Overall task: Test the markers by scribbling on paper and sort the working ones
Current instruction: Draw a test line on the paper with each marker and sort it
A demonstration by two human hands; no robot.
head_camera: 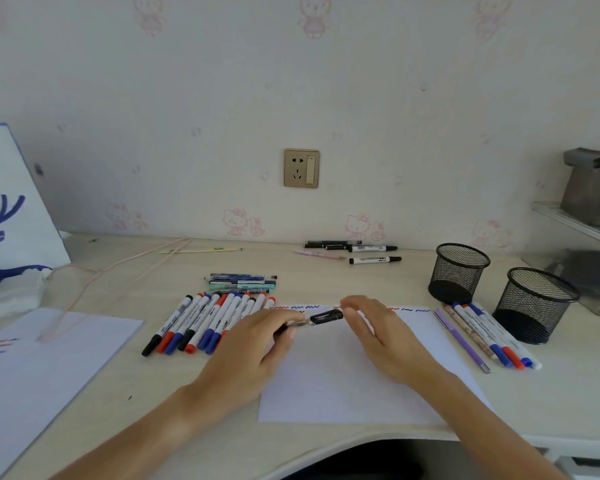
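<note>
My left hand (257, 344) grips a pen with a black cap (324, 317) above the top of a white sheet of paper (347, 386). My right hand (371, 327) hovers at the cap end, fingers fairly straight; whether it touches the cap I cannot tell. Red, blue and black scribbles (305, 307) run along the sheet's top edge. A row of several white markers with black, red and blue caps (208, 322) lies left of the sheet. Several more pens and markers (489, 336) lie to its right.
Two black mesh cups (458, 271) (534, 303) stand at the right. Another scribbled sheet (49, 362) lies at the left beside a white bag (11, 216). More pens (243, 282) and markers (357, 252) lie farther back, near a pink cable (118, 268).
</note>
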